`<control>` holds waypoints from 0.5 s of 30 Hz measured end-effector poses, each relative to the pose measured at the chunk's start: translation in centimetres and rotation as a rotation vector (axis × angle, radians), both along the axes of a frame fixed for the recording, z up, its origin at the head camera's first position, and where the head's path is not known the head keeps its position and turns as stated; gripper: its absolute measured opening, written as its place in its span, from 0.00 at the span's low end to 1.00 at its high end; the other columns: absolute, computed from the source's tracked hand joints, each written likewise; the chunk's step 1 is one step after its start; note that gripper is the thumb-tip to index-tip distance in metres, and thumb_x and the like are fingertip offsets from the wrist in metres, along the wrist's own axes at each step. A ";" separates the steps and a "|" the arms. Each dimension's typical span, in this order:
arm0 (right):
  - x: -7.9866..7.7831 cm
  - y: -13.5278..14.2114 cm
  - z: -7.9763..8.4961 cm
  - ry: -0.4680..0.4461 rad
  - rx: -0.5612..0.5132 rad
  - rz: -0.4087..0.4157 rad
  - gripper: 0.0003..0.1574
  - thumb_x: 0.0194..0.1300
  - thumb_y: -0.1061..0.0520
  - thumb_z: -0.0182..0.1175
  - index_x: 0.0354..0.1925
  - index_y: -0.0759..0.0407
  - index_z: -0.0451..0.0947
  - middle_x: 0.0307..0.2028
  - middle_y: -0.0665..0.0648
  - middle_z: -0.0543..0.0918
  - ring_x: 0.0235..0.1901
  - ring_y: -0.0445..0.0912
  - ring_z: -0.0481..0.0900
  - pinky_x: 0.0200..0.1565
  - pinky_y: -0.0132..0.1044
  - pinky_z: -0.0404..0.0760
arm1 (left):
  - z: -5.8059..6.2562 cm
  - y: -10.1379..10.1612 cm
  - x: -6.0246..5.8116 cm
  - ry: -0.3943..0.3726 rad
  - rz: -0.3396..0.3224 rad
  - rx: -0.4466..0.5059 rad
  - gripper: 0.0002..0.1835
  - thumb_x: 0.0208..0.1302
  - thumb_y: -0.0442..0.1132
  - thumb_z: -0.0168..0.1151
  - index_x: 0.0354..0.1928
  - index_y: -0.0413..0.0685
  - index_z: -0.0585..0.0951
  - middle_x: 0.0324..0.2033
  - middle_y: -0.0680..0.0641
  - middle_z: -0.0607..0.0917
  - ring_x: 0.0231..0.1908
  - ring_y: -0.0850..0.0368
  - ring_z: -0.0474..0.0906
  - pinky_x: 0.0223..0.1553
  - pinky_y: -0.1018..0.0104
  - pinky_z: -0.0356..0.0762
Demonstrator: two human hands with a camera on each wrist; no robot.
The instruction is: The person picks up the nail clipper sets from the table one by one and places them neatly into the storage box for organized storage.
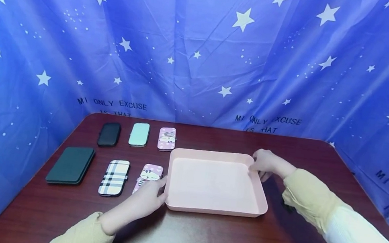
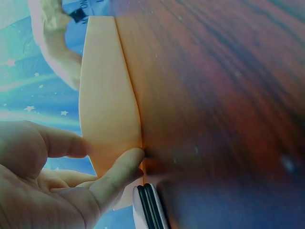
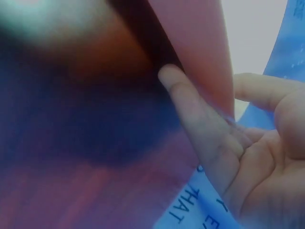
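A shallow pale pink tray lies on the table between both hands. At its left wall, my left hand holds the side, thumb by the rim and fingers along the outer wall. The left wrist view shows one fingertip low on the wall, near the tabletop. My right hand grips the right side near the far corner, with its thumb over the rim and its other fingers outside. A pink cat-print case lies just beside the left hand, partly covered by it.
Left of the tray lie a black-and-white plaid case and a larger dark green flat box. Behind them are a black case, a mint case and another pink case. A blue star-print curtain surrounds the table.
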State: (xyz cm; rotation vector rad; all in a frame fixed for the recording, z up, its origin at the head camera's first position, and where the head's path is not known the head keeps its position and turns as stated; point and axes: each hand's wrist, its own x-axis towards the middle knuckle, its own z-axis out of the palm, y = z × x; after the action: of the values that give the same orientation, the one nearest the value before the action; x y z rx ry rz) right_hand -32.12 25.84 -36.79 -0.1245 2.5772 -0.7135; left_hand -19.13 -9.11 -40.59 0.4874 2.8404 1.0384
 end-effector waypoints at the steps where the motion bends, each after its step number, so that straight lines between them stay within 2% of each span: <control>1: -0.7 -0.1 0.0 0.012 0.025 0.012 0.25 0.56 0.64 0.57 0.49 0.77 0.68 0.21 0.61 0.80 0.16 0.46 0.80 0.23 0.41 0.83 | 0.0 0.0 0.0 -0.010 -0.004 0.011 0.26 0.62 0.30 0.53 0.60 0.22 0.67 0.40 0.30 0.82 0.15 0.62 0.61 0.21 0.69 0.67; 4: -2.1 -0.3 0.0 0.040 0.079 0.059 0.22 0.57 0.65 0.55 0.50 0.76 0.71 0.20 0.60 0.79 0.15 0.45 0.79 0.22 0.40 0.83 | 0.0 -0.1 -0.1 -0.038 -0.006 0.039 0.26 0.61 0.30 0.53 0.61 0.23 0.66 0.31 0.33 0.82 0.13 0.63 0.58 0.17 0.69 0.63; 5: -2.4 -0.3 -0.1 0.056 0.093 0.080 0.20 0.56 0.66 0.54 0.48 0.75 0.73 0.20 0.60 0.79 0.14 0.45 0.79 0.21 0.39 0.82 | 0.0 -0.1 -0.1 -0.038 -0.006 0.039 0.26 0.61 0.30 0.54 0.61 0.23 0.66 0.33 0.33 0.83 0.14 0.63 0.59 0.19 0.69 0.65; 8: -2.8 -0.6 -0.4 0.153 0.175 0.181 0.09 0.53 0.70 0.51 0.30 0.68 0.78 0.20 0.58 0.79 0.14 0.45 0.79 0.19 0.37 0.81 | 0.0 -0.2 -0.2 -0.032 -0.009 0.040 0.26 0.61 0.30 0.55 0.60 0.23 0.67 0.41 0.32 0.83 0.17 0.62 0.61 0.22 0.68 0.66; 9: -2.8 -0.7 -0.5 0.207 0.217 0.226 0.09 0.51 0.70 0.50 0.24 0.65 0.77 0.19 0.57 0.79 0.15 0.44 0.79 0.20 0.37 0.81 | 0.0 -0.2 -0.2 -0.034 -0.013 0.037 0.26 0.61 0.30 0.55 0.60 0.24 0.67 0.36 0.34 0.83 0.17 0.62 0.62 0.23 0.69 0.67; 11: -2.8 -0.9 -0.8 0.339 0.301 0.311 0.13 0.50 0.70 0.49 0.15 0.60 0.71 0.17 0.55 0.77 0.17 0.44 0.78 0.22 0.37 0.80 | 0.0 -0.2 -0.3 -0.024 -0.020 0.036 0.26 0.60 0.30 0.55 0.60 0.23 0.67 0.34 0.37 0.83 0.17 0.63 0.64 0.23 0.70 0.67; 12: -2.7 -1.0 -0.9 0.399 0.338 0.344 0.15 0.50 0.70 0.49 0.12 0.58 0.68 0.16 0.54 0.76 0.17 0.44 0.76 0.24 0.37 0.79 | 0.0 -0.2 -0.3 -0.029 -0.021 0.041 0.27 0.60 0.30 0.55 0.60 0.23 0.67 0.28 0.41 0.82 0.17 0.63 0.64 0.21 0.70 0.66; 13: -2.7 -1.1 -0.9 0.450 0.374 0.373 0.16 0.50 0.69 0.49 0.11 0.57 0.65 0.15 0.54 0.75 0.18 0.45 0.75 0.26 0.38 0.78 | 0.0 -0.2 -0.4 -0.032 -0.022 0.049 0.27 0.60 0.30 0.55 0.61 0.23 0.66 0.25 0.45 0.80 0.15 0.63 0.63 0.19 0.70 0.64; 15: -2.5 -1.2 -1.0 0.490 0.403 0.386 0.18 0.50 0.69 0.50 0.10 0.55 0.63 0.14 0.53 0.73 0.20 0.45 0.73 0.29 0.39 0.77 | 0.0 -0.3 -0.4 -0.035 -0.032 0.064 0.27 0.59 0.29 0.55 0.61 0.22 0.66 0.19 0.50 0.76 0.15 0.64 0.64 0.18 0.71 0.64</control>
State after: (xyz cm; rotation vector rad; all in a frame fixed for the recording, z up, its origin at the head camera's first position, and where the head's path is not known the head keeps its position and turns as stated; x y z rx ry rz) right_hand -34.62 24.68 -37.77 -0.7179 2.9592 -0.0088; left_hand -19.54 -9.37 -40.63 0.5128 2.7675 1.1234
